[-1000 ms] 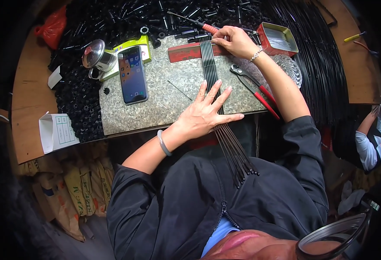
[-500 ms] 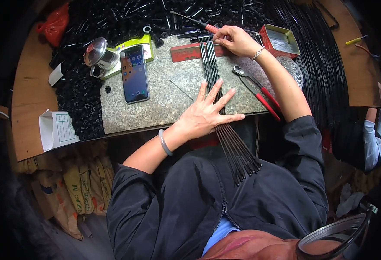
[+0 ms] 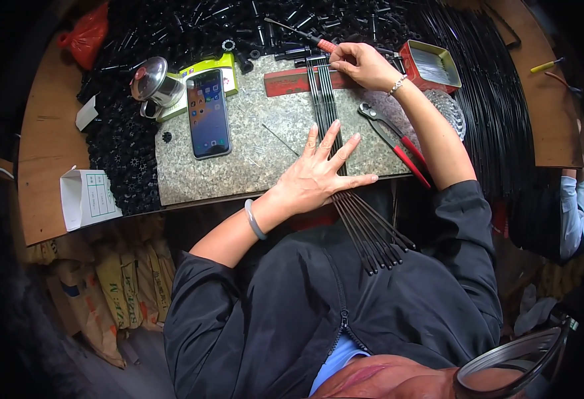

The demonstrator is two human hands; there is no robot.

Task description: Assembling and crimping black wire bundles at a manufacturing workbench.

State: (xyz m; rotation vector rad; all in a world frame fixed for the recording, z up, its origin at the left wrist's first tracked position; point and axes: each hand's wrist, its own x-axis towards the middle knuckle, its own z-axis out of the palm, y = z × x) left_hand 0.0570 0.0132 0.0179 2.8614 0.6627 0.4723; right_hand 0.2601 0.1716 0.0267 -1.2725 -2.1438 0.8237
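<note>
Several thin black rods (image 3: 318,93) with small rounded tips run from the stone-like board over its near edge toward my lap, where they fan out. Across them my left hand (image 3: 315,174) lies flat, fingers spread, pressing on the rods. At the far ends of the rods, my right hand (image 3: 361,65) is closed in a pinch. A thin pale wire (image 3: 320,67) shows at its fingertips, crossing the rod ends; exactly how it meets them is too small to tell. Under those ends sits a red bar-shaped block (image 3: 284,82).
Pliers with red handles (image 3: 398,143) lie right of the rods, near a tin of thin pins (image 3: 430,66) and a glass dish (image 3: 446,110). A screwdriver (image 3: 302,35) rests beyond. A phone (image 3: 209,116), a lidded glass pot (image 3: 155,86) and heaps of black parts (image 3: 122,143) are at left.
The rods' near tips have shifted slightly up and to the right, spreading over my lap. My hands keep nearly the same places. The co-worker's hand at far right has left the view.
</note>
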